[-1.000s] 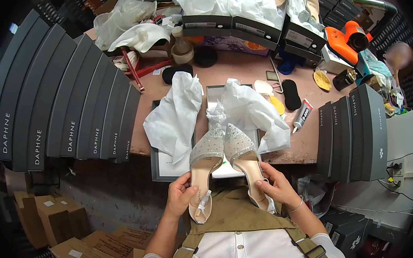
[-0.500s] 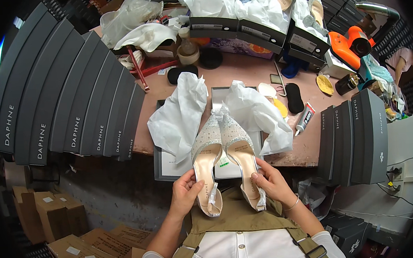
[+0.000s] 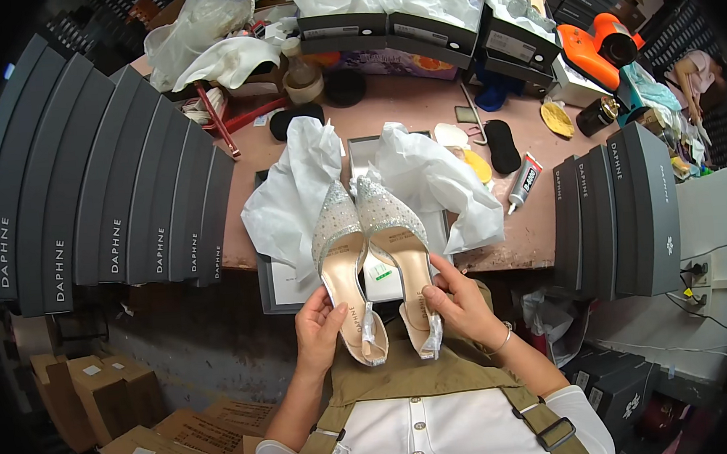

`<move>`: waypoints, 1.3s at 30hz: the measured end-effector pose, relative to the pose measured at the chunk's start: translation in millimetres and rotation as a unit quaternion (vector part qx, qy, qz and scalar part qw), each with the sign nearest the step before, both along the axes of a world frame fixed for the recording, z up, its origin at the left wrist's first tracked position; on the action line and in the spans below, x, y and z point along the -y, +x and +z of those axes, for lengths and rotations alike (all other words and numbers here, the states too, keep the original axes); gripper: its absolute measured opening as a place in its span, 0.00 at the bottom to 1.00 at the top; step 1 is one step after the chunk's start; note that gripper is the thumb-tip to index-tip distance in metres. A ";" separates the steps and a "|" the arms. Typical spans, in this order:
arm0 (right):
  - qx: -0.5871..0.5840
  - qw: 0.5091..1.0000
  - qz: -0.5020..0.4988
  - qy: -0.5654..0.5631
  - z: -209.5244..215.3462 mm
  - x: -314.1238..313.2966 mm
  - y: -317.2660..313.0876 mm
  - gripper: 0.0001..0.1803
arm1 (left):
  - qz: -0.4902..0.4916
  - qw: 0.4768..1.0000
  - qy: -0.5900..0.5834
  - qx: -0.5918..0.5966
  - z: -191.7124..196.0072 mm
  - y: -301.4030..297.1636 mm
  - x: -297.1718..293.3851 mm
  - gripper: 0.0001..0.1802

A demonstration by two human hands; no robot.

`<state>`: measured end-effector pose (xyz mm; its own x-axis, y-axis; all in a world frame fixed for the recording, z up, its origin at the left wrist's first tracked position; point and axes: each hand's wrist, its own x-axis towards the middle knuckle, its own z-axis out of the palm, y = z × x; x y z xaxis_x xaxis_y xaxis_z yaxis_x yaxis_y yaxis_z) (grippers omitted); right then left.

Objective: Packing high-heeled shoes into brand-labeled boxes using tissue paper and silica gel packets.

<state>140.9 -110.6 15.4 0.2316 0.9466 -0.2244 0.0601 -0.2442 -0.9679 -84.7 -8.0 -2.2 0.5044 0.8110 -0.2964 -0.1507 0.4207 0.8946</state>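
Two glittery silver pointed shoes with beige insoles are held side by side, toes pointing away from me. My left hand [image 3: 318, 330] grips the left shoe [image 3: 337, 237] near its heel, thumb on the insole. Around the right shoe [image 3: 393, 225], my right hand [image 3: 462, 304] closes in the same way. Clear wrap covers the straps at the heels. Beneath the toes lies an opened grey shoebox [image 3: 288, 291], with white tissue paper [image 3: 298, 194] spread out on its left and more tissue paper [image 3: 449, 187] on its right.
Stacked grey shoeboxes [image 3: 99, 186] rise at the left, with more boxes [image 3: 620, 217] at the right. On the pink table [image 3: 516, 242] lie a glue tube [image 3: 525, 180], a black oval pad [image 3: 503, 147] and an orange heat tool [image 3: 591, 51]. Cardboard cartons [image 3: 168, 451] stand lower left. Another person [image 3: 694, 77] is far right.
Both shoes have shifted slightly left and up in view, and turned a little, with my hands still on them. The surroundings have also shifted in view.
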 end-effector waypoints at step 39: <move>0.283 0.951 0.080 0.092 42.3 -18.8 -3.6 0.60 | 0.068 0.988 -0.126 0.056 -11.2 16.1 15.9 0.23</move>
<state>137.3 -91.8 57.7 0.1151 0.9911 0.0665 0.6067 -0.0172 -0.7947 -68.6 -23.9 -13.3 0.4372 0.7810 -0.4459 -0.3123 0.5968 0.7391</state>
